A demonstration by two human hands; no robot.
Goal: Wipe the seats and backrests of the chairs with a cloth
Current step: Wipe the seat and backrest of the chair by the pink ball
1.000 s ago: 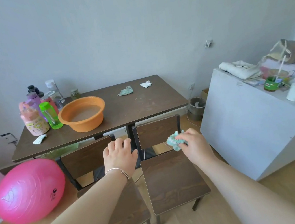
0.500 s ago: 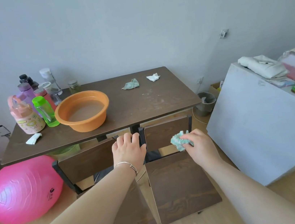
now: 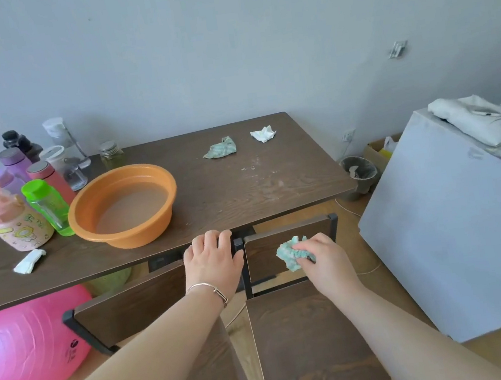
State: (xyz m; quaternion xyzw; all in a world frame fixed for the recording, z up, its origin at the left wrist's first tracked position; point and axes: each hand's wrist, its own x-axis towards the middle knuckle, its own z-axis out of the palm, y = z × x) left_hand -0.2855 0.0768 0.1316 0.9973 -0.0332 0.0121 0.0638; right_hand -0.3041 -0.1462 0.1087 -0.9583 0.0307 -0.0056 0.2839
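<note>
Nearest you, out in front of the table [image 3: 242, 187], the right chair seat [image 3: 310, 349] shows bare dark wood, with your right forearm crossing its right side. Closer to the table's front edge, your right hand [image 3: 325, 264] has its fingers curled tight round a crumpled green cloth [image 3: 288, 254] and presses it on the face of the right chair backrest [image 3: 261, 254], which stands upright just under the table's front edge. Beside it, your left hand [image 3: 213, 264], bracelet [image 3: 207, 289] on the wrist, has its fingers bent over the top end of the left chair backrest [image 3: 130, 303] and grips it right at the table's front edge; the thumb lies near the right chair's black post. The left chair's seat is mostly hidden under your left forearm. A pink ball [image 3: 23, 347] sits on the floor at the table's front left corner, partly under it. A grey cabinet [image 3: 457, 225] stands off the table's right end, with a small bin [image 3: 359, 171] between them. On the table, front left lies a folded white tissue [image 3: 29, 261], then an orange basin [image 3: 122, 204] holding murky water, and a cluster of bottles [image 3: 46, 202] at the left end. Toward the table's back edge lie a second green cloth [image 3: 220, 147] and a crumpled white tissue [image 3: 263, 134], close but apart.
</note>
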